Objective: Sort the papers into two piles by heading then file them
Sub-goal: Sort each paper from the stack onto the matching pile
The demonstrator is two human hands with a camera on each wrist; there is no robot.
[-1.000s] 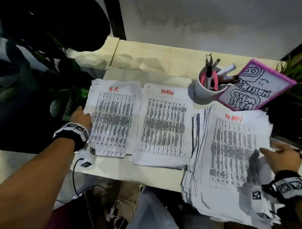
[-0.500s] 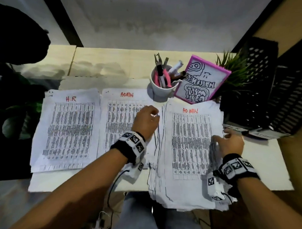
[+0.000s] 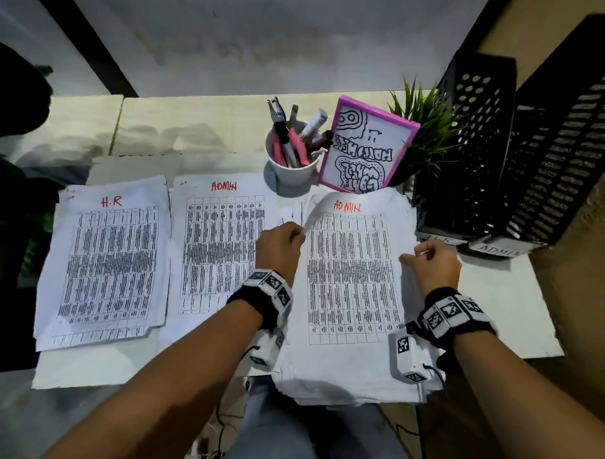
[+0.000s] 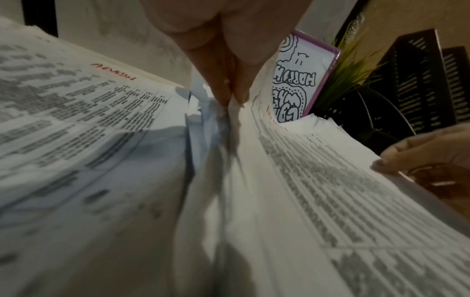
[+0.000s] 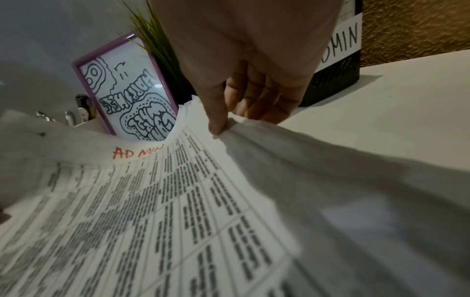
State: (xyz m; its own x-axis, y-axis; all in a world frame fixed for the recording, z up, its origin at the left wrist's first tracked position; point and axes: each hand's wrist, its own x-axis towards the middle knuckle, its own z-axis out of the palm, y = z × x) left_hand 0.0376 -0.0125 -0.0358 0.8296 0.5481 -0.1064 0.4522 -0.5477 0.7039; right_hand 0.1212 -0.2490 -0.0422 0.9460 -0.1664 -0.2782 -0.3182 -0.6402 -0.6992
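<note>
Three paper stacks are lying left of the two black file racks [image 3: 518, 160]: the H.R pile [image 3: 103, 260] farthest, the ADMIN pile [image 3: 219, 246] between, the unsorted stack [image 3: 354, 371] nearest. On it, the left hand [image 3: 281, 245] and right hand [image 3: 432, 262] are each pinching an edge of one ADMIN sheet [image 3: 352, 268].

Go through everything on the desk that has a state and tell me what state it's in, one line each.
top ADMIN sheet: pinched at both side edges, left edge lifting off the unsorted stack.
left hand: pinches the sheet's left edge.
right hand: pinches its right edge.
H-R pile: flat.
ADMIN pile: flat.
white cup: upright, holding pens.
pink frame: leaning.
</note>
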